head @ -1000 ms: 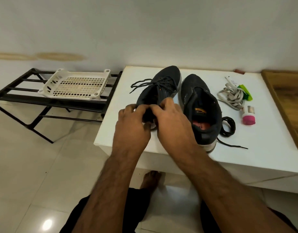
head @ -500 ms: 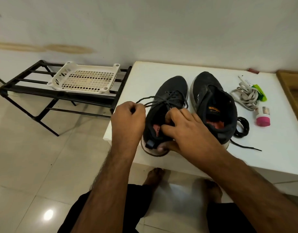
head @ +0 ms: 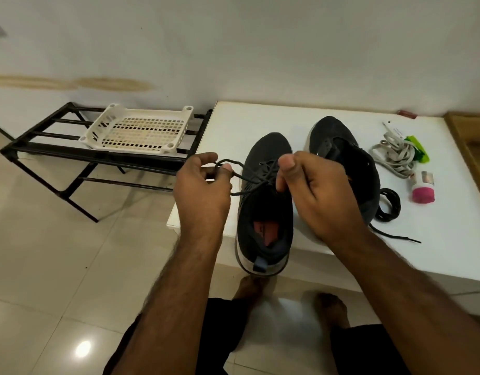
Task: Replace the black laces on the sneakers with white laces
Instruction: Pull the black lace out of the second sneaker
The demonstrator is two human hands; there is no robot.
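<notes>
White table (head: 260, 123) — sneakers (head: 263, 201), laces (head: 393, 158), tube (head: 422, 189).

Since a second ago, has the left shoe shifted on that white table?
Yes. The left sneaker has slid toward the person: its heel now overhangs the front edge of the white table, while the right sneaker sits farther back.

Dim, soft indoor light; glare on floor tiles (head: 83, 349); edges bowed.

Bare forearms, bare feet (head: 249, 289), black shorts (head: 222, 334) at the thighs.
</notes>
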